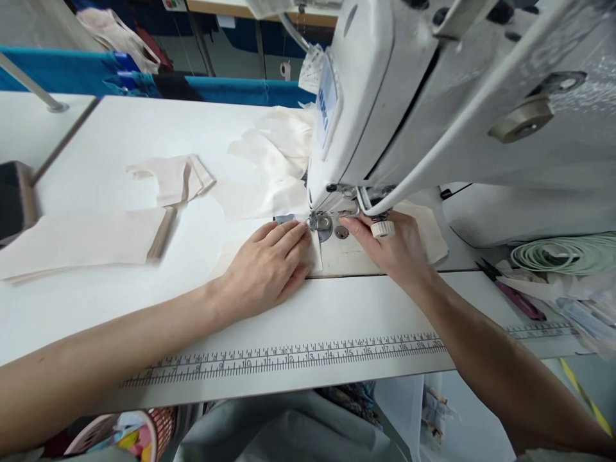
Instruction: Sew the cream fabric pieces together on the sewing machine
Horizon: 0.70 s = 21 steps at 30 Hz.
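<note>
A white sewing machine stands over the table, its presser foot low near the plate. My left hand lies palm down on a cream fabric piece, fingers flat beside the foot. Right of the needle area is my right hand, its thumb and index finger drawn together behind the machine's round knob; what they hold, if anything, is hidden. More cream fabric lies bunched behind the foot. Another cream piece sits beyond my right hand.
Stacked cream pieces and a smaller pile lie left. A printed ruler runs along the front edge. Purple-handled snips and a coil of pale green cord are at right. A dark box sits far left.
</note>
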Motion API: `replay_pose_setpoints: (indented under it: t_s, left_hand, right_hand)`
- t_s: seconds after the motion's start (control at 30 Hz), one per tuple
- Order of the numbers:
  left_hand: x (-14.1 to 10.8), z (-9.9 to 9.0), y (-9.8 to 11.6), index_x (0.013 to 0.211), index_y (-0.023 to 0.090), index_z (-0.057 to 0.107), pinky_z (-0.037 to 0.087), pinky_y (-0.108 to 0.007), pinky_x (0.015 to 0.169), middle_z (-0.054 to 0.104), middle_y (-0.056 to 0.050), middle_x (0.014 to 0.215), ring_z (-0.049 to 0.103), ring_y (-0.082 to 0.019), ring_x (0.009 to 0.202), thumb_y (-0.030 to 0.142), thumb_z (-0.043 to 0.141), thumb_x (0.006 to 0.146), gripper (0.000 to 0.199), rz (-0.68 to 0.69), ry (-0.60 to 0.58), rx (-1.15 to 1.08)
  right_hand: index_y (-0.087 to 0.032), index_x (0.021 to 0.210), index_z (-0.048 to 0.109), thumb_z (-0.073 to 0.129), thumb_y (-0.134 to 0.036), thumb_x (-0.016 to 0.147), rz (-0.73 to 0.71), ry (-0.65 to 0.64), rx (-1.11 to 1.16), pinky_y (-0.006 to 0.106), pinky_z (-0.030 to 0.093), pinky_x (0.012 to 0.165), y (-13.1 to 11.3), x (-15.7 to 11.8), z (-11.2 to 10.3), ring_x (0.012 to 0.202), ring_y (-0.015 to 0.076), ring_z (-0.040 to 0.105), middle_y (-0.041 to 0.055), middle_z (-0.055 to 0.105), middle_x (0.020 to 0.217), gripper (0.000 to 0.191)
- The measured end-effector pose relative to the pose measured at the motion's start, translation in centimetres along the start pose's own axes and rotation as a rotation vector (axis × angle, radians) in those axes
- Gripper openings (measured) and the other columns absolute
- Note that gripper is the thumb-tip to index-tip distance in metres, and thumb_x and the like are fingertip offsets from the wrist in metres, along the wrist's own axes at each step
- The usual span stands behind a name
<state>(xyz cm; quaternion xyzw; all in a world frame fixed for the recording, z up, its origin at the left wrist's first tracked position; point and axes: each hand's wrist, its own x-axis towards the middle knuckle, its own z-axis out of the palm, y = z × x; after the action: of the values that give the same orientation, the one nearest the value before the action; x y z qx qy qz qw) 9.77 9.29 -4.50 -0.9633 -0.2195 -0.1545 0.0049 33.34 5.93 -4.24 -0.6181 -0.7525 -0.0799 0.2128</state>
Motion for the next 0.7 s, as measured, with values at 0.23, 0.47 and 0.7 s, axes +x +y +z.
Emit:
replay_pose_setpoints:
  t_s: [0.23,0.47,0.7]
  left_hand:
    - [-0.1,-0.2,-0.1,0.124,0.005,0.058,0.044,-0.051,0.104,0.058,-0.018,0.133,0.054,-0.032,0.124,0.029,0.042,0.096,0.041,0.036,-0.004,0.036]
    - [-0.4,-0.9,0.5,0.125,0.005,0.056,0.041,-0.054,0.104,0.056,-0.019,0.133,0.051,-0.033,0.124,0.034,0.043,0.096,0.043,0.025,0.003,0.054]
    - [-0.9,-1.6,1.9,0.094,0.011,0.064,0.053,-0.035,0.074,0.067,-0.009,0.093,0.062,-0.022,0.087,0.011,0.049,0.092,0.014,0.169,0.04,0.037]
  right_hand:
    - [-0.018,0.079,0.065,0.04,-0.039,0.098,0.008,-0.021,0.055,0.027,0.037,0.059,-0.1,-0.1,0.1,0.063,0.0144,0.055,0.0037,0.064,0.068,0.038]
    - [-0.019,0.097,0.067,0.047,-0.035,0.097,-0.167,-0.231,0.252,0.023,0.038,0.059,-0.7,-0.9,-1.3,0.063,0.0099,0.055,0.003,0.066,0.084,0.026]
    - [-0.018,0.099,0.065,0.05,-0.029,0.096,-0.4,-0.307,0.244,0.025,0.042,0.064,-1.3,-1.7,-2.2,0.076,0.0121,0.058,0.0035,0.066,0.096,0.02]
